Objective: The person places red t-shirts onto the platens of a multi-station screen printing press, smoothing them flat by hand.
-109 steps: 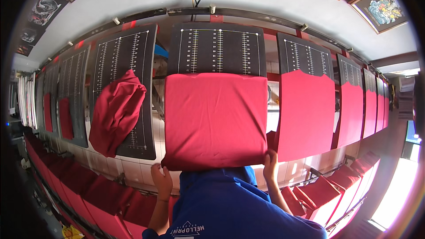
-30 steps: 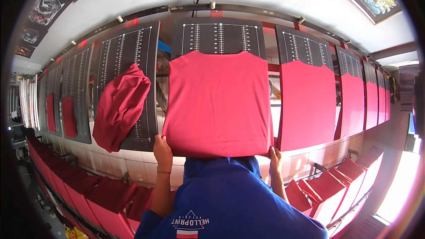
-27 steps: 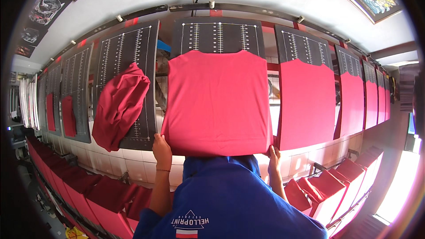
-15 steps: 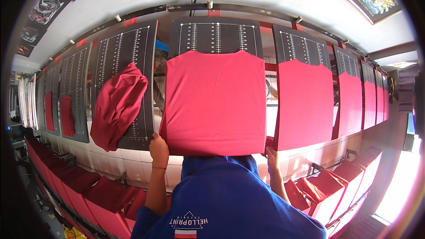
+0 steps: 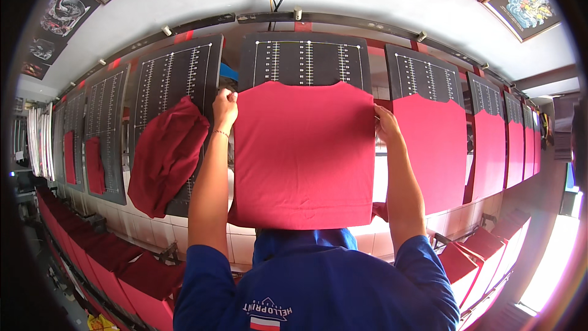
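Observation:
A red shirt piece (image 5: 304, 159) lies spread over the middle black board (image 5: 294, 61), its shallow neckline edge below the board's white ruled marks. My left hand (image 5: 225, 110) is closed at its upper left edge, thumb and fingers pinched at the shoulder corner. On the opposite edge, slightly lower, my right hand (image 5: 386, 124) has its fingers bent around the cloth's side. Faint creases cross the cloth near its lower hem. The fingertips of both hands are partly hidden by the board's edges.
A crumpled red cloth (image 5: 168, 156) rests on the left board (image 5: 205, 79). To the right, another board carries a flat red piece (image 5: 429, 153), with several more beyond. A metal rail (image 5: 343, 19) runs behind the boards. Red-covered boards (image 5: 138, 276) line the lower left.
Both hands have moved up from the lower corners of the red shirt piece to its upper side edges. The view has shifted slightly, and the cloth still covers the same board.

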`<state>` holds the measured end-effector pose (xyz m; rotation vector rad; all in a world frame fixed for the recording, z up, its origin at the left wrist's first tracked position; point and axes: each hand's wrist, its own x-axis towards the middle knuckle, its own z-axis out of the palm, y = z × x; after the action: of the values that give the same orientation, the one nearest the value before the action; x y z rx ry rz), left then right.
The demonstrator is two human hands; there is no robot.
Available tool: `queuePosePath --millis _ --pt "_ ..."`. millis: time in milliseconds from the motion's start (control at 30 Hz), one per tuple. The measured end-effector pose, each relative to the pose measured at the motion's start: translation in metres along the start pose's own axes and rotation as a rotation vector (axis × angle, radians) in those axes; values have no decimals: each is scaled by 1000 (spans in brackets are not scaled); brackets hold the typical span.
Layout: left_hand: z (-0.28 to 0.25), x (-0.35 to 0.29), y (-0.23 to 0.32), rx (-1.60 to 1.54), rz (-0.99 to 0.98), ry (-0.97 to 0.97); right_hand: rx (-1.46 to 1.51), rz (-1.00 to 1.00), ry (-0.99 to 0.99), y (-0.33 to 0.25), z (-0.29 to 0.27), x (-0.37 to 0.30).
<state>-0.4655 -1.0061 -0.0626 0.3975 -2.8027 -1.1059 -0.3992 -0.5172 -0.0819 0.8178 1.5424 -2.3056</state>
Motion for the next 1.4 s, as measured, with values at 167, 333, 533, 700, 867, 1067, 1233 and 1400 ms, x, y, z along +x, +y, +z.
queuePosePath --millis 167,333,533,700,867,1067,1233,1400 --pt "-9 2 10 -29 -33 36 -40 -103 151 2 7 -2" --pt "-11 -1 -6 -42 -19 54 -1208 -989 547 22 76 -42" --pt "0 3 9 -19 -2 8 -1856 -1002 -286 3 132 -50" --pt "-22 -18 -37 29 113 147 -1804 -1133 -291 79 206 -126" --pt "-20 -115 -12 -279 -51 -120 -1634 -878 -1306 155 164 -181" --pt "-54 -299 -94 -572 -643 -205 -1645 -957 -96 57 249 -32" --pt "-79 -408 -137 -289 -652 -177 -1652 -1021 -1105 221 239 -208" --pt "-99 -522 -172 -373 -875 -11 -1634 -1083 -651 127 246 -99"
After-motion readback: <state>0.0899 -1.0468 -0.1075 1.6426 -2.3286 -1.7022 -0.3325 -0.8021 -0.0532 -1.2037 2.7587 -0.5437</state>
